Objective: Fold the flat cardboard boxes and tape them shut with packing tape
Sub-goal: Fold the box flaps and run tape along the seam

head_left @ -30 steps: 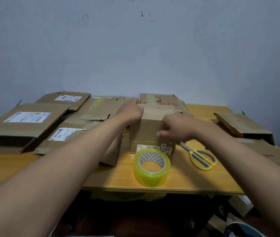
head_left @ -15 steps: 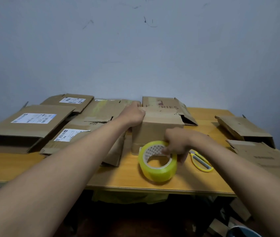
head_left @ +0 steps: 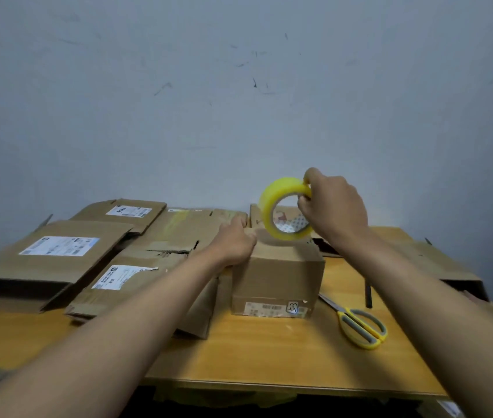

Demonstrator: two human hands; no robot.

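Tape roll (head_left: 281, 211) lifted off table by R hand (head_left: 334, 206); scissors (head_left: 359, 324) beside box (head_left: 278, 276).

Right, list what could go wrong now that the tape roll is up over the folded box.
1. The left hand rests on only the left edge of the box; the top flaps could spring open before tape lands.
2. The right hand pinches the tape roll just at its rim; it could slip and drop.
3. The scissors lie apart on the table, so cutting may mean releasing the box or the roll.
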